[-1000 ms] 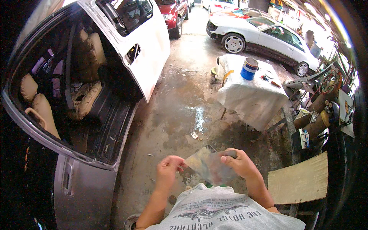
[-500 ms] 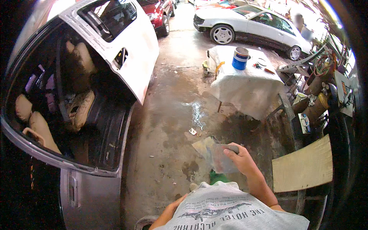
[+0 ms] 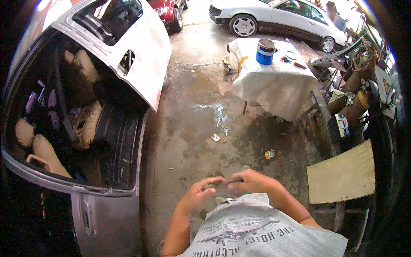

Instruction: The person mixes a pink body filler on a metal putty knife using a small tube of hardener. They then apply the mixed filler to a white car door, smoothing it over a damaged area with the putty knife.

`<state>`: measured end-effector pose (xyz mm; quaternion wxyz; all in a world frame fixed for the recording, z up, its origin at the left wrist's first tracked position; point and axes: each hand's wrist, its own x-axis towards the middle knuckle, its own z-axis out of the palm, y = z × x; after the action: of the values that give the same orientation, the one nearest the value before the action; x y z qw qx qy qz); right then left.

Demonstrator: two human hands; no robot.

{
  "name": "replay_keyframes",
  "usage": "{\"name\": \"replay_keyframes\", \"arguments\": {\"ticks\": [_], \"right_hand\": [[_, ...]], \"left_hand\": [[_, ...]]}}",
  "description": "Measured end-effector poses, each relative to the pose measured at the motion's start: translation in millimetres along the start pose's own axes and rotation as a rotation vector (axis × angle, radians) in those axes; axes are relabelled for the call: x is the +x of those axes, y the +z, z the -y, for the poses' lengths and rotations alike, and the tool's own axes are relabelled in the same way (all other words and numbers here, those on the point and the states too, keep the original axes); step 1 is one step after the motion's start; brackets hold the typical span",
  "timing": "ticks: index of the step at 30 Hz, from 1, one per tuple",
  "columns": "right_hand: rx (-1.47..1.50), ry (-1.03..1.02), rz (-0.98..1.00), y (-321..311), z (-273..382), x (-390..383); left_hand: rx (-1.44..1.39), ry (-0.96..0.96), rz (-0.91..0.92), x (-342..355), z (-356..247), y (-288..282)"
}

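Observation:
In front of my shirt, my right hand (image 3: 250, 182) is closed around the handle of a putty knife. The blurred grey blade of the putty knife (image 3: 221, 188) points left, toward my other hand. My left hand (image 3: 199, 192) is raised beside it, thumb and fingers apart around the blade's end; whether they touch it I cannot tell. Most of the handle is hidden by my right fingers.
At left stands a silver vehicle (image 3: 105, 216) with its white door (image 3: 145, 55) open. Ahead, a covered table (image 3: 278, 83) bears a blue can (image 3: 265, 52). A beige panel (image 3: 342, 175) lies at right. A white car (image 3: 278, 17) is parked farther back.
My left hand has come up from beside my body to meet the right. My right hand has moved left and turned the putty knife, whose broad blade faced me before.

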<state>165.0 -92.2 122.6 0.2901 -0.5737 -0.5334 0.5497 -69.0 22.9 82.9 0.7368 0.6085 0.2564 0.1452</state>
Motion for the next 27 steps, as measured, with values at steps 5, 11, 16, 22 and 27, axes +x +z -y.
{"name": "replay_keyframes", "arguments": {"ticks": [5,11,16,22,27], "right_hand": [[0.239,0.003,-0.234,-29.5,-50.3,14.6],[0.663,0.233,-0.871,-98.0,-152.9,36.4],[0.83,-0.052,-1.012,-150.4,-176.7,34.5],[1.221,-0.417,-0.594,-267.0,-92.7,3.9],[1.326,-0.64,-0.575,-352.0,-120.7,11.7]], "left_hand": [[0.119,-0.31,-0.178,22.1,22.0,-19.8],[-0.492,-0.005,-0.641,83.1,1.6,-11.0],[-0.496,0.086,-0.571,150.5,9.7,-14.0],[-0.552,-0.023,-0.437,232.3,-1.0,19.4],[-0.758,-0.044,-0.463,294.8,-23.4,55.0]]}}
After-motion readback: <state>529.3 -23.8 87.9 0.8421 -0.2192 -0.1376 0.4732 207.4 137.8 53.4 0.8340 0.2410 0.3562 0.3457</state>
